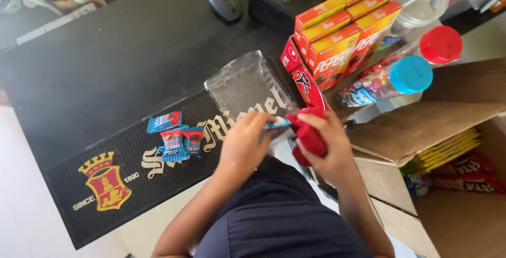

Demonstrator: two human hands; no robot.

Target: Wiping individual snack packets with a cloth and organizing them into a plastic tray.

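Note:
My right hand [327, 142] grips a crumpled red bag [308, 137] at the near edge of the black counter. My left hand [243, 141] pinches a small blue-wrapped candy [278, 124] at the mouth of that red bag. Three blue and red wrapped candies [175, 135] lie together on the black rubber bar mat [116, 179] to the left of my hands. A clear square plastic container [245, 84] stands on the mat just beyond my hands.
Orange and red boxes [340, 31] are stacked at the back right, beside clear jars with a red lid [440, 44] and a blue lid [410, 74]. An open cardboard box [421, 131] with snack packets stands at the right. A computer mouse [224, 2] lies far back.

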